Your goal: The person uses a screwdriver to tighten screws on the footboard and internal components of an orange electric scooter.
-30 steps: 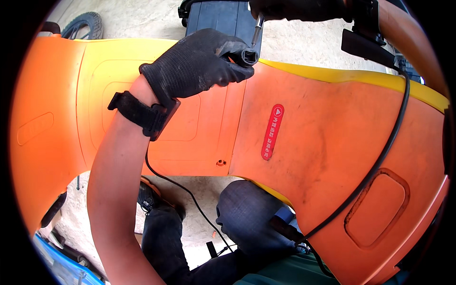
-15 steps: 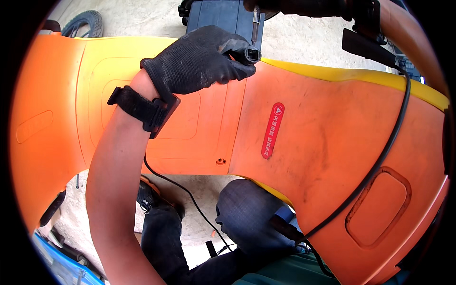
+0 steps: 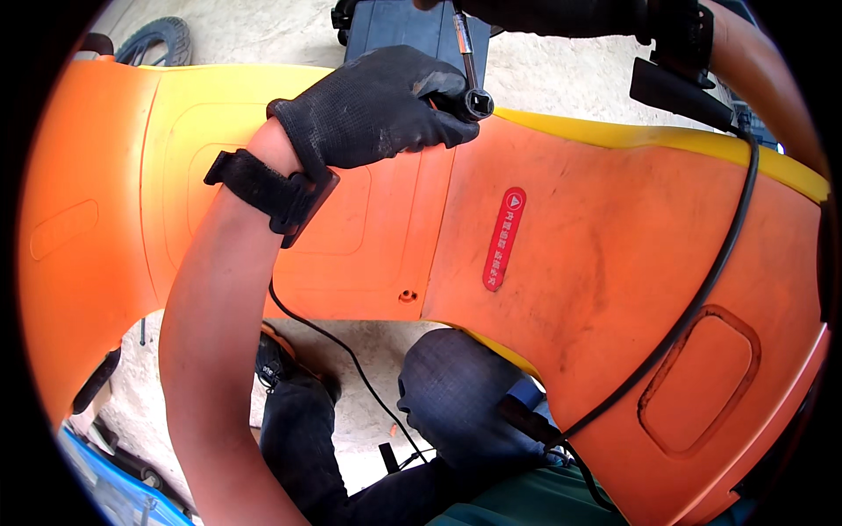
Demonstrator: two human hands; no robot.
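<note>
My left hand (image 3: 377,110), in a black knit work glove, reaches over an orange and yellow plastic body panel (image 3: 561,210). Its thumb and fingers close around the head end of a socket wrench (image 3: 468,61), near the panel's far edge. The wrench's metal shaft runs away from me, leaning slightly left. At the handle end, my right hand (image 3: 561,14), also in a black glove, is cut off by the top of the picture. Its fingers appear wrapped on the handle, though the grip is partly hidden. What lies under the wrench head is hidden by my left hand.
A dark grey box-like case (image 3: 386,31) stands beyond the panel, with a black tyre (image 3: 156,42) at far left. A black cable (image 3: 702,298) drapes over the panel's right part. A thinner cable (image 3: 329,342) hangs below my left arm. My knee (image 3: 456,390) is at the near edge.
The wrench's handle end and my right hand have swung left, tilting the shaft. The wrench head and my left hand have shifted slightly right.
</note>
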